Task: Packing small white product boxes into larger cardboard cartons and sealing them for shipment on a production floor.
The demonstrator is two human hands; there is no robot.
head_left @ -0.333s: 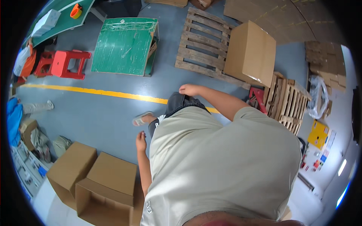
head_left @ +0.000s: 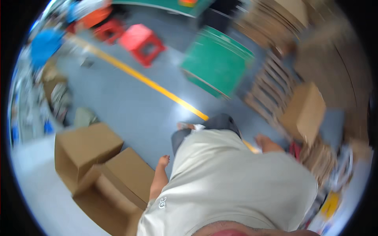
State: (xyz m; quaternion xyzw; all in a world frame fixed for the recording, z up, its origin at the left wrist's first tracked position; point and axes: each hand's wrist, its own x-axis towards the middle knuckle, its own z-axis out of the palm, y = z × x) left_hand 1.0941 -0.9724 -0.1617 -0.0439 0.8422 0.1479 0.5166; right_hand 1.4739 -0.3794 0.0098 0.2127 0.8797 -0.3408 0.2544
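My left hand (head_left: 164, 160) hangs beside my body with its fingers curled in, and nothing shows in it. Nearest to it, on the left, is an open cardboard carton (head_left: 132, 175) with a flap folded out. A second cardboard carton (head_left: 88, 147) stands just behind that one. On my other side, my right hand (head_left: 263, 141) is held out away from my hip, its fingers smeared by motion. No object can be made out in it. Beyond it a tall cardboard box (head_left: 303, 112) stands at a wooden pallet (head_left: 271, 88).
A yellow line (head_left: 145, 80) crosses the grey floor. Ahead are a low green-topped table (head_left: 218, 59) and a red stool (head_left: 139, 41). A person in blue (head_left: 45, 47) is at the far left, and a person in orange (head_left: 96, 15) near a green bench (head_left: 157, 4).
My view has swung to the left, so the surroundings now sit turned clockwise and blurred. My right hand has moved from in front of my thigh out to the right.
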